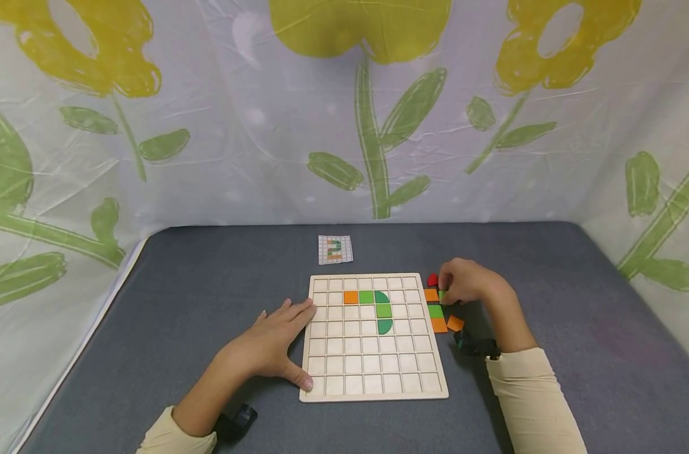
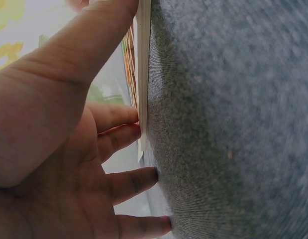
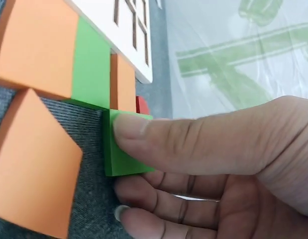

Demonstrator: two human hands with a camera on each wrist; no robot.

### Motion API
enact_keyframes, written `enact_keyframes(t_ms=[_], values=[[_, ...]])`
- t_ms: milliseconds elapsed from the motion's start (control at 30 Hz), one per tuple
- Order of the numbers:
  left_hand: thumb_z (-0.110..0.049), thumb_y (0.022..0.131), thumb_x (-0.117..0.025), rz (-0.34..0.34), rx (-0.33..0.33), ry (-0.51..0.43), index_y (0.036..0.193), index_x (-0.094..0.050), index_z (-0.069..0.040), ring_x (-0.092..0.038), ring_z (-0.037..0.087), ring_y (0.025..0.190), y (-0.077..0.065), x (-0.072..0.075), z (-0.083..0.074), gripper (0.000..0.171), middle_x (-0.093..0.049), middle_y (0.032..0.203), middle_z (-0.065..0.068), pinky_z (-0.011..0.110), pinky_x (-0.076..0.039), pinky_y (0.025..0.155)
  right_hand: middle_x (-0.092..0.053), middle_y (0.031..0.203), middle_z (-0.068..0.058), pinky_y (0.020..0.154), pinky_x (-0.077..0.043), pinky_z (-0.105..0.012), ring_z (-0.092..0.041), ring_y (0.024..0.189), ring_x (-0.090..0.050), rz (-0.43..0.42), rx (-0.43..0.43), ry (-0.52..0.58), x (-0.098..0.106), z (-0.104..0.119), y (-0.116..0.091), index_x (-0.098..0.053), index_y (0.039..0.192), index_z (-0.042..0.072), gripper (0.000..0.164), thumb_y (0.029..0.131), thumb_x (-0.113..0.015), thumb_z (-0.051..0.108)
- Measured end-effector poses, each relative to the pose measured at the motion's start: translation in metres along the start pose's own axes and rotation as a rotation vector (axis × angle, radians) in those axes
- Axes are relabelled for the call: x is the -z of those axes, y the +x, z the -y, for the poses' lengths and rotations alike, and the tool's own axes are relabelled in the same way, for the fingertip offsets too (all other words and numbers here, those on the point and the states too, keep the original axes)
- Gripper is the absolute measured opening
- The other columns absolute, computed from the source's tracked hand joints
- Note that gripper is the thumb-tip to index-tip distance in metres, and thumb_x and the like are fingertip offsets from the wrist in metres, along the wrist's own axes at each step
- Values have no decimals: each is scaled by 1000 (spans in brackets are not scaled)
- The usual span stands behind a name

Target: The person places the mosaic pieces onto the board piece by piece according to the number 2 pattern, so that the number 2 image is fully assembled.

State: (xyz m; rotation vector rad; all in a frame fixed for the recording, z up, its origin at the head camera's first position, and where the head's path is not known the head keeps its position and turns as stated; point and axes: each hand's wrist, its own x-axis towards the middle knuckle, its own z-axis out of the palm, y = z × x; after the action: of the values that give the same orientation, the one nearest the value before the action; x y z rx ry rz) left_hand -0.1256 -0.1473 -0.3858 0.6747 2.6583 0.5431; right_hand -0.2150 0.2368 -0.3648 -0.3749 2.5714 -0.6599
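Observation:
A pale wooden grid board [image 1: 352,364] lies on the table. My left hand [image 1: 270,343] rests at its left edge, fingers spread and thumb on the near left corner; in the left wrist view, fingertips touch the board's side. On the board are an orange square [image 1: 351,297], two green squares [image 1: 366,297] and two darker green rounded pieces [image 1: 385,326]. Right of the board, my right hand [image 1: 471,280] pinches a green square tile [image 3: 126,162], thumb on its face and fingers under it. Part of the tile is hidden by the thumb.
Beside the board's right edge lie orange tiles [image 1: 439,325], a green tile [image 1: 435,311], a tilted orange tile [image 1: 455,323] and a red piece [image 1: 432,280]. Behind the board is a small pattern card [image 1: 335,250]. A flower-printed curtain [image 1: 253,157] surrounds the grey table [image 1: 208,277].

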Motion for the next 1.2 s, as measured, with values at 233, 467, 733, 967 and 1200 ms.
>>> enact_keyframes(t_ms=[233, 467, 733, 967, 1200], values=[[-62, 53, -90, 5, 6, 4, 157, -33, -8, -17, 42, 149, 0, -2, 0, 130, -26, 163, 10, 74, -16, 107, -60, 78, -7, 65, -54, -38, -23, 69, -59, 6, 68, 123, 3, -6, -5, -65, 90, -2, 10, 83, -65, -10], [-62, 52, -91, 4, 16, 13, 157, -33, -9, -17, 41, 149, 1, -3, 1, 131, -26, 163, 9, 73, -16, 108, -64, 80, -10, 68, -54, -39, -21, 70, -59, 2, 65, 176, 4, -10, -4, -68, 93, -4, 12, 83, -64, -9], [-62, 52, -90, 3, 13, 13, 157, -34, -8, -18, 42, 149, 1, -2, 0, 131, -27, 163, 10, 74, -17, 107, -65, 81, -10, 69, -53, -39, -23, 71, -60, 12, 65, 219, 6, -11, -5, -68, 96, -5, 13, 85, -62, -8], [-63, 53, -90, 0, 4, 4, 157, -33, -8, -18, 42, 148, 0, -1, 0, 130, -26, 163, 10, 74, -17, 107, -66, 79, -8, 67, -51, -39, -23, 69, -59, 30, 68, 236, 9, -9, -7, -69, 94, -3, 13, 85, -61, -7], [-62, 53, -90, -7, 3, -6, 157, -33, -7, -18, 42, 149, -1, -1, 0, 131, -25, 163, 11, 74, -16, 107, -70, 84, -9, 72, -57, -39, -24, 75, -66, 65, 86, 273, 8, -4, -4, -70, 94, -3, 9, 89, -63, -3]])
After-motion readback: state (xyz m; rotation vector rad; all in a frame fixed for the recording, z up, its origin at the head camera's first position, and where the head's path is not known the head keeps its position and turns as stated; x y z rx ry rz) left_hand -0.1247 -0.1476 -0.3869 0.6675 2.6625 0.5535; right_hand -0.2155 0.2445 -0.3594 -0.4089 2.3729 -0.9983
